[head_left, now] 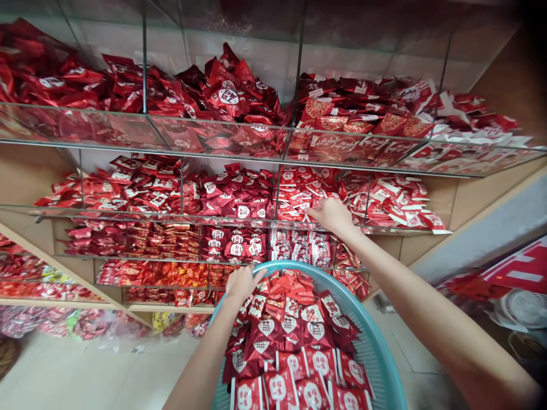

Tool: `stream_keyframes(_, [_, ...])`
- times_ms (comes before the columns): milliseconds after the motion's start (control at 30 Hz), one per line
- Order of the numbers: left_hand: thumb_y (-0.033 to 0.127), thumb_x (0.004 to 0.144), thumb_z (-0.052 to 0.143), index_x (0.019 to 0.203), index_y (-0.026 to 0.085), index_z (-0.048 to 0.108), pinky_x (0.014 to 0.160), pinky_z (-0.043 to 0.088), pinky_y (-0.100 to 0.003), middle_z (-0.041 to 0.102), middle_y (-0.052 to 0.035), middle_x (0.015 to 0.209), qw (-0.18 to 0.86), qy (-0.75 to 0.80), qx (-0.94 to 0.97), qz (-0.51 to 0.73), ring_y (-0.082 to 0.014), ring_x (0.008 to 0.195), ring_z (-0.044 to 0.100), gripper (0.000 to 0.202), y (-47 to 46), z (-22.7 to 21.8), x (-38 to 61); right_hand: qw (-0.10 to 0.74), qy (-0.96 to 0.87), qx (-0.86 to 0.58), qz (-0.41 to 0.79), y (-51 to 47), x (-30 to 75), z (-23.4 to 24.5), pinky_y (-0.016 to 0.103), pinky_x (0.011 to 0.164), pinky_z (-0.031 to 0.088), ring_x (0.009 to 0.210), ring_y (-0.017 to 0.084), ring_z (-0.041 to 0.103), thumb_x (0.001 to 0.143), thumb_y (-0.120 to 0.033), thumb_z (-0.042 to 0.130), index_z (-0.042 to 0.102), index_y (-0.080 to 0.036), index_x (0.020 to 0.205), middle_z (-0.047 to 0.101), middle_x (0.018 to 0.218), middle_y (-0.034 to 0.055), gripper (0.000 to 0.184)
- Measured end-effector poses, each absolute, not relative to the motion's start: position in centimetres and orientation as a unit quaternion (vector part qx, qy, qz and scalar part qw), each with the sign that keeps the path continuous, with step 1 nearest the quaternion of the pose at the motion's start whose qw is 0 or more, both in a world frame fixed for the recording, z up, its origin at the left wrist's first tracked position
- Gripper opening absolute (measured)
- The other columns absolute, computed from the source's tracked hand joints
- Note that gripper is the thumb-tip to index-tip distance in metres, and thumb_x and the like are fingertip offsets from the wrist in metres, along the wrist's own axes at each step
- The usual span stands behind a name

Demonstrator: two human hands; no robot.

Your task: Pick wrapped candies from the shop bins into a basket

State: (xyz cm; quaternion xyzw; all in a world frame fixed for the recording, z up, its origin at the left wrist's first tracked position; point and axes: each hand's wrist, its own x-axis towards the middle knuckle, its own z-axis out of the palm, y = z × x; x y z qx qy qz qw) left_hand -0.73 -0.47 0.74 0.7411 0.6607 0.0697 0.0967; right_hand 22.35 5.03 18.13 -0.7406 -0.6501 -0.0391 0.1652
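1. Closest up: a teal basket loaded with red and maroon packets, roughly in rows.
2. Left arm runs up the basket's left side. Left hand has its grip clamped on the far rim, thumb pointing right.
3. Right arm's stretched forward, right hand at the loose shelf packets. Fingers are bent; can't tell if that grip's pinching one.
4. Clear front lip sits below that hand, a divider to its left, upper shelf overhead.
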Motion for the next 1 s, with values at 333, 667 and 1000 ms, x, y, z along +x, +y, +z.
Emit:
stream_keyframes(333, [0.064,0.079,0.016,0.09,0.017,0.06,0.066,0.045,-0.033,0.067,-0.012,0.081,0.087,0.653,0.75,0.068,-0.0262,0.078,0.064,0.065,-0.5,0.8,-0.9,0.229,-0.641,-0.732,0.02,5.6,22.4,17.5,0.031,0.058,0.04,0.068,0.021,0.057,0.061,-0.058,0.058,0.056,-0.018,0.052,0.06,0.064,0.0073,0.041])
stream_keyframes(667, [0.063,0.08,0.02,0.091,0.018,0.059,0.066,0.045,-0.032,0.067,-0.0111,0.082,0.092,0.658,0.745,0.064,-0.0249,0.078,0.064,0.062,-0.5,0.8,-0.8,0.416,-0.597,-0.672,0.134,5.8,24.6,17.9,0.023,0.046,0.034,0.046,0.01,0.044,0.061,-0.044,0.061,0.057,-0.015,0.055,0.051,0.048,-0.0008,0.03])
stream_keyframes(1000, [0.068,0.076,0.015,0.091,0.016,0.06,0.068,0.044,-0.033,0.067,-0.0122,0.082,0.102,0.662,0.739,0.069,-0.026,0.08,0.063,0.07,-0.6,0.8,-0.6,0.478,-0.659,-0.505,0.286,-2.7,23.0,20.5,0.021,0.046,0.035,0.048,0.008,0.044,0.07,-0.044,0.06,0.055,-0.018,0.072,0.052,0.056,-0.0022,0.027])
